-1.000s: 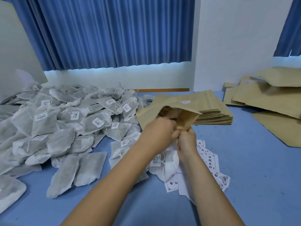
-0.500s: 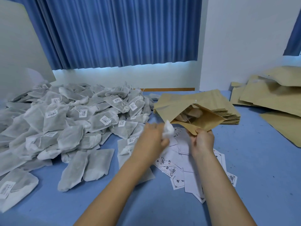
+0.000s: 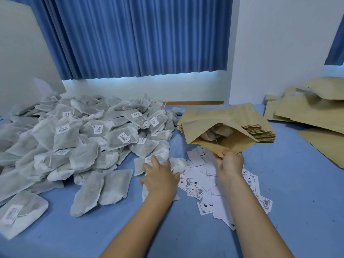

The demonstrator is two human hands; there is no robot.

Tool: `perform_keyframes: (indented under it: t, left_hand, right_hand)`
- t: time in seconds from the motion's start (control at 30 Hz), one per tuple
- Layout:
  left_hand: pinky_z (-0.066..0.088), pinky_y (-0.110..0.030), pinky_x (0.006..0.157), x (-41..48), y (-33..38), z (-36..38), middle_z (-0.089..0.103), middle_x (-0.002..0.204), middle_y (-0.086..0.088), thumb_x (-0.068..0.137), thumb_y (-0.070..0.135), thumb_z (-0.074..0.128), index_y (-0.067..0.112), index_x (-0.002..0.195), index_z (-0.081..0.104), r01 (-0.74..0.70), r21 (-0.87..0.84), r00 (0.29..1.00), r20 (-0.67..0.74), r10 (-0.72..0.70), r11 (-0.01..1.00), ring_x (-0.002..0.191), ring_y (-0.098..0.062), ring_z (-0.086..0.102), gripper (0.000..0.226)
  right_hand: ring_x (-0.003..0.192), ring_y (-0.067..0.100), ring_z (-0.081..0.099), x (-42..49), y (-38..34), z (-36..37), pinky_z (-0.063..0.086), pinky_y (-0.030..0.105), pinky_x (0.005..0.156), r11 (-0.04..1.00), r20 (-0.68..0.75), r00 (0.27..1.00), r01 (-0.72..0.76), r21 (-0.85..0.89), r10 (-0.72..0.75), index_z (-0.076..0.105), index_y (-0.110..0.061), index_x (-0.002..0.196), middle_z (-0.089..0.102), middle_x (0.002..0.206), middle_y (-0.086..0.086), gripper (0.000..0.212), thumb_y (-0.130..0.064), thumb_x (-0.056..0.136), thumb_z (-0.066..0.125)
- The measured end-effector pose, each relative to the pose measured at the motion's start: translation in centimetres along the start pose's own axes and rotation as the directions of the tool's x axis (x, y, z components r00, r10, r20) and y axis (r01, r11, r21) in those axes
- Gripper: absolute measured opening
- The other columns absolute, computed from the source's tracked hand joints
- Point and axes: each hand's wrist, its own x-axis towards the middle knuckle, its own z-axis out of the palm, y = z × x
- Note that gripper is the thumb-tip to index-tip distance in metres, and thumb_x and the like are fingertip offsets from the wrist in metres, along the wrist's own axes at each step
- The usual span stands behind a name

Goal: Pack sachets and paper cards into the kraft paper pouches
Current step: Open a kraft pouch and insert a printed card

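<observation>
My right hand (image 3: pixel 229 164) pinches the near lip of an open kraft paper pouch (image 3: pixel 232 144), held tilted above the table with its mouth toward me. Sachets show inside the pouch mouth. My left hand (image 3: pixel 160 175) lies palm down on white sachets (image 3: pixel 178 165) at the near edge of a large sachet heap (image 3: pixel 89 135), fingers curled over them. Printed paper cards (image 3: pixel 204 185) lie scattered on the blue table under and between my hands.
A stack of flat empty kraft pouches (image 3: pixel 260 132) sits just behind the held pouch. Larger filled kraft pouches (image 3: pixel 312 112) are piled at the far right. Blue curtains and a white wall stand behind the blue table (image 3: pixel 297 202).
My left hand left the pouch mouth, moved down and left, and now rests on sachets at the heap's edge. The right hand keeps holding the pouch, which now gapes wider.
</observation>
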Motion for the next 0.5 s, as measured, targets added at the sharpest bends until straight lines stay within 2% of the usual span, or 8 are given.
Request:
perform_keyframes:
  t: [0.13, 0.23, 0.33, 0.4, 0.43, 0.5]
  left_hand:
    - [0.044, -0.039, 0.078, 1.2, -0.4, -0.2, 0.027, 0.135, -0.005, 0.088, 0.057, 0.051, 0.031, 0.128, 0.049, 0.003, -0.046, 1.000, -0.026, -0.004, 0.999, 0.115, -0.031, 0.037, 0.048]
    - [0.044, -0.034, 0.072, 2.2, -1.3, -0.4, 0.033, 0.133, -0.006, 0.086, 0.049, 0.057, 0.025, 0.124, 0.055, -0.076, -0.111, 0.987, -0.152, 0.058, 0.991, 0.110, -0.030, 0.045, 0.045]
    - [0.038, -0.032, 0.060, 2.4, -2.1, -1.1, 0.040, 0.125, -0.007, 0.083, 0.045, 0.060, 0.021, 0.114, 0.060, -0.133, -0.204, 0.941, -0.333, 0.059, 0.970, 0.107, -0.030, 0.047, 0.040]
    - [0.035, -0.029, 0.053, 1.9, -2.3, -1.8, 0.047, 0.118, -0.008, 0.075, 0.040, 0.067, 0.018, 0.101, 0.065, -0.258, -0.307, 0.865, -0.496, 0.077, 0.916, 0.102, -0.029, 0.050, 0.035]
    - [0.034, -0.026, 0.051, 1.6, -2.3, -2.2, 0.052, 0.113, -0.008, 0.069, 0.038, 0.070, 0.018, 0.094, 0.067, -0.370, -0.330, 0.793, -0.599, 0.110, 0.869, 0.098, -0.027, 0.053, 0.033]
    - [0.037, -0.023, 0.049, 0.9, -2.3, -3.0, 0.057, 0.104, -0.006, 0.062, 0.038, 0.071, 0.017, 0.086, 0.068, -0.625, -0.239, 0.586, -0.772, 0.245, 0.743, 0.091, -0.021, 0.054, 0.033]
  right_hand:
    - [0.097, 0.027, 0.058, -0.3, 0.1, -0.1, 0.051, 0.027, 0.062, 1.000, 0.032, 0.999, -0.014, 0.002, 0.014, 0.049, -0.007, 0.127, 0.057, 0.114, 0.012, 0.037, 0.010, 0.096, 0.038]
    - [0.065, 0.021, 0.060, -0.5, 0.0, -0.1, 0.051, 0.020, 0.050, 0.999, 0.043, 0.999, -0.002, -0.049, 0.004, 0.049, -0.008, 0.111, 0.060, 0.091, 0.010, 0.025, 0.008, 0.096, 0.039]
    - [0.046, 0.014, 0.058, -0.4, 0.1, -0.2, 0.047, 0.015, 0.042, 0.995, 0.041, 0.999, 0.021, -0.101, -0.017, 0.049, -0.007, 0.103, 0.060, 0.078, 0.010, 0.018, 0.007, 0.096, 0.039]
    - [0.037, 0.008, 0.055, -0.2, 0.2, -0.2, 0.043, 0.014, 0.039, 0.991, 0.033, 0.999, 0.031, -0.128, -0.027, 0.049, -0.009, 0.099, 0.059, 0.076, 0.009, 0.018, 0.006, 0.096, 0.039]
    - [0.034, 0.006, 0.052, -0.2, 0.3, -0.2, 0.040, 0.014, 0.037, 0.988, 0.032, 0.999, 0.038, -0.150, -0.034, 0.050, -0.011, 0.095, 0.058, 0.075, 0.008, 0.019, 0.005, 0.096, 0.039]
    - [0.032, 0.006, 0.047, 0.0, 0.4, -0.2, 0.035, 0.014, 0.035, 0.981, 0.021, 0.998, 0.055, -0.187, -0.052, 0.048, -0.014, 0.085, 0.056, 0.071, 0.007, 0.024, 0.006, 0.095, 0.039]
